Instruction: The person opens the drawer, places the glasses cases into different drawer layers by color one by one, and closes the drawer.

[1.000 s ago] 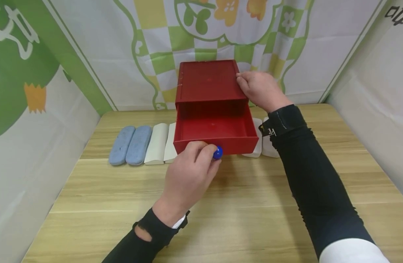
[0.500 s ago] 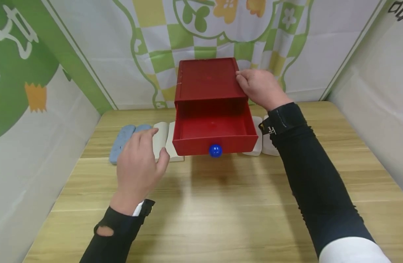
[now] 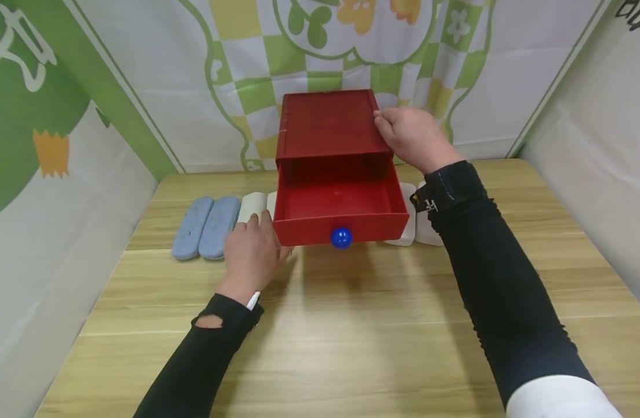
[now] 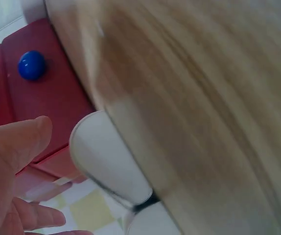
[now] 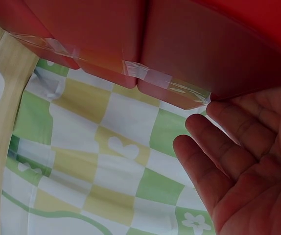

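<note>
A red drawer unit (image 3: 330,125) stands at the back, its top drawer (image 3: 340,200) pulled out with nothing inside; the drawer front bears a blue knob (image 3: 342,238). Beside the drawer's left corner my left hand (image 3: 253,255) reaches over cream oblong cases (image 3: 252,206), partly covering them. In the left wrist view its thumb and fingers are spread apart, with a rounded pale case end (image 4: 108,156) just beyond them. My right hand (image 3: 413,136) rests against the unit's upper right side; the right wrist view shows its fingers (image 5: 228,147) extended along the red wall.
Two blue oblong cases (image 3: 220,226) lie left of the cream ones. White cases (image 3: 405,232) lie right of the unit, partly hidden by the drawer and right forearm. A patterned cloth (image 3: 278,58) hangs behind the wooden table (image 3: 361,337).
My left hand let go of the blue knob, moved left, then came forward and right to the cream cases. The drawer stays pulled out, and my right hand keeps its place.
</note>
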`<state>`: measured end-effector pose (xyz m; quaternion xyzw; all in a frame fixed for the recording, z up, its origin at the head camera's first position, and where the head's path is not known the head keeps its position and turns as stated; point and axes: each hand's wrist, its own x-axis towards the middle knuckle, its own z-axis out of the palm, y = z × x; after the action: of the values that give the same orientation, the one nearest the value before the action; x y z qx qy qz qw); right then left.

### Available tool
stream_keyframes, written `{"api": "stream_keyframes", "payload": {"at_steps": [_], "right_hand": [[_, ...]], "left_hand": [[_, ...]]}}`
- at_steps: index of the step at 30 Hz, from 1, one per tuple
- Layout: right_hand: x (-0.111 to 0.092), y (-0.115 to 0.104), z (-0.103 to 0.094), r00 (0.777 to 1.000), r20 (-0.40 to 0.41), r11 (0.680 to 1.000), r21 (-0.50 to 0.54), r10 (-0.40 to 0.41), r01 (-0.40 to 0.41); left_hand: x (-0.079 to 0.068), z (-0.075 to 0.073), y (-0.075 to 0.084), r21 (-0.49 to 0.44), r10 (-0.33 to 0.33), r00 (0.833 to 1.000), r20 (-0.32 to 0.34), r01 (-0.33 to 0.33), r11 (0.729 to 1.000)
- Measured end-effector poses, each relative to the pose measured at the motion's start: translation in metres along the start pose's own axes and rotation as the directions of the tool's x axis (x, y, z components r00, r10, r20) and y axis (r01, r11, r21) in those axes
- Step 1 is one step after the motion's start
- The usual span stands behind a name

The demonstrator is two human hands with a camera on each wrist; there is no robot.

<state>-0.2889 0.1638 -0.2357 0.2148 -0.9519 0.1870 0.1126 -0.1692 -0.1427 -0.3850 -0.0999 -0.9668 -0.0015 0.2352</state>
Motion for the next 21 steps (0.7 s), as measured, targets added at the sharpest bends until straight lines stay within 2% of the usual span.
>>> {"api": "stream_keyframes", "payload": {"at_steps": [4,8,13,17,21], "right_hand": [[0.000,-0.001,-0.001,1.000,0.006,1.000,-0.007,0.005,-0.005],[0.000,-0.001,-0.001,1.000,0.006,1.000,-0.012,0.004,-0.004],[0.000,0.000,-0.001,1.000,0.012,1.000,-0.011,0.010,-0.010],[0.000,0.000,0.000,1.000,0.014,1.000,-0.011,0.009,-0.009],[0.001,0.000,0.000,1.000,0.007,1.000,-0.017,0.004,-0.004]], "left_hand": [[0.003,0.008,0.002,0.000,-0.011,1.000,-0.009,0.011,1.000],[0.006,0.013,0.003,-0.014,0.016,0.999,-0.033,-0.016,1.000],[0.008,0.016,0.005,-0.037,0.023,0.999,-0.025,-0.024,0.999],[0.007,0.015,0.005,-0.037,0.026,1.000,0.011,-0.026,0.999],[0.007,0.014,0.006,-0.045,0.021,0.995,0.097,-0.016,0.999]]}}
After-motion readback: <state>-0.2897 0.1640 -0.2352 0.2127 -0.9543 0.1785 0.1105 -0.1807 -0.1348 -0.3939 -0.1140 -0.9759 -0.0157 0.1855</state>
